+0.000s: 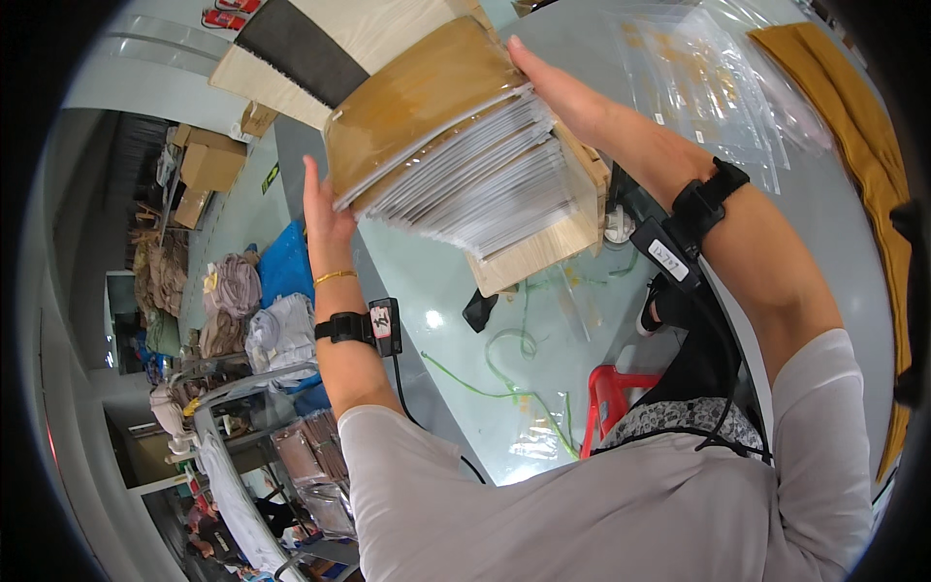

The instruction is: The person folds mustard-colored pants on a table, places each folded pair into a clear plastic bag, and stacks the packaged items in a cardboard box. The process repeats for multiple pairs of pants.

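Note:
A thick stack of clear plastic packages (pixel 465 145) sits on a pale wooden board or stand (pixel 529 262). The top package (pixel 422 92) shows folded mustard-brown cloth through shiny film, and the many edges below look white. My left hand (pixel 333 218) is against the stack's left side, thumb pointing up and the other fingers hidden. At the far right corner, my right hand (pixel 562 92) presses the opposite side with its thumb showing; its remaining fingers are out of sight. Together my hands grip the stack from both sides.
Flat clear bags (pixel 693 78) and a length of mustard cloth (pixel 853 126) lie on the grey table at right. Green strapping (pixel 504 364) trails over the floor near a red stool (pixel 606 403). Cardboard boxes (pixel 211 165) and a rack of wrapped bundles (pixel 310 456) stand left.

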